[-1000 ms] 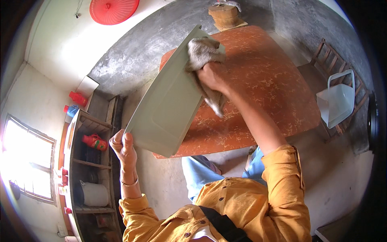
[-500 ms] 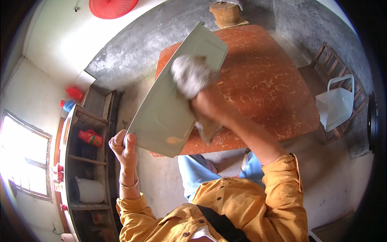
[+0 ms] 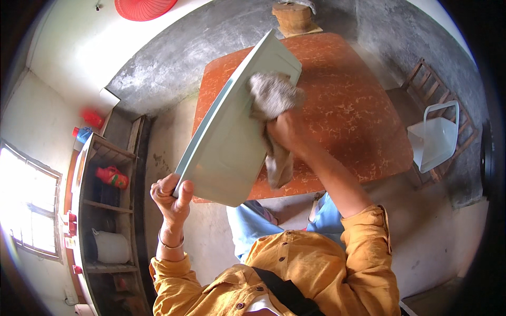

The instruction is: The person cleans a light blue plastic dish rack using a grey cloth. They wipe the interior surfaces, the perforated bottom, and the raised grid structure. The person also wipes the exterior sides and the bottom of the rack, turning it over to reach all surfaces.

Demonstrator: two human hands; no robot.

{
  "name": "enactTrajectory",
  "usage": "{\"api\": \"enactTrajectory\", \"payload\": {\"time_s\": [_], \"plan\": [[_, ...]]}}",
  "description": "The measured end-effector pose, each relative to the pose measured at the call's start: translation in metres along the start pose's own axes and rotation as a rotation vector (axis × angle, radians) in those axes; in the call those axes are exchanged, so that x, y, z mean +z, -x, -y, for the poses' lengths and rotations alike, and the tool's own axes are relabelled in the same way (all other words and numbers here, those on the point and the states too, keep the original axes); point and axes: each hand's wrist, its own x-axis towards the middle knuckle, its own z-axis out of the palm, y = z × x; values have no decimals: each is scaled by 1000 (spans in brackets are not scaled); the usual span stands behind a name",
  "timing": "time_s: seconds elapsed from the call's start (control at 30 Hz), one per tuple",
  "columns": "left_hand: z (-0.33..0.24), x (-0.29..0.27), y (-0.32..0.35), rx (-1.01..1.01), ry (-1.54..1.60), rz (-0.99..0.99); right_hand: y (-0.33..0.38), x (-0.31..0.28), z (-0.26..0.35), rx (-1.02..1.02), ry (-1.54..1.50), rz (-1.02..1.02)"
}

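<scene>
**Tray, mid-wipe**

The pale green tray [image 3: 232, 142] stands tilted on edge above the orange table's [image 3: 358, 105] near left side. At the tray's lower left corner my left hand [image 3: 171, 197] has its fingers clamped on the rim. On the tray's upper face my right hand [image 3: 284, 134] presses a bunched grey cloth [image 3: 271, 97]. I judge the wiping is underway; the next stroke needs a steady rim grip.

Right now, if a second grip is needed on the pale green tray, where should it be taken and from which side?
Take the pale green tray by its raised rim at the far upper end, coming from the left side. It stands tilted on edge; the left hand pinches the near lower corner, and the right hand presses a grey cloth on its face, so that rim is free.
</scene>
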Motion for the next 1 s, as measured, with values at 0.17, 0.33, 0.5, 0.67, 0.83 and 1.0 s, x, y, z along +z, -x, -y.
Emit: {"api": "enactTrajectory", "payload": {"time_s": [0.17,0.33,0.5,0.67,0.83,1.0], "plan": [[2,5,-2,9,22,-22,24,29,-26,-400,89,-114],[0,2,1,10,24,-18,23,24,-5,-434,41,-210],[-3,3,1,36,1,-10,21,9,8,-455,42,-220],[3,-1,1,13,5,-10,22,17,5,-441,204,-199],[8,-4,-2,11,-144,-39,-3,5,-5,-404,38,-217],[45,-27,-34,-65,20,-261,11,0,3,-90,-57,-399]]}}
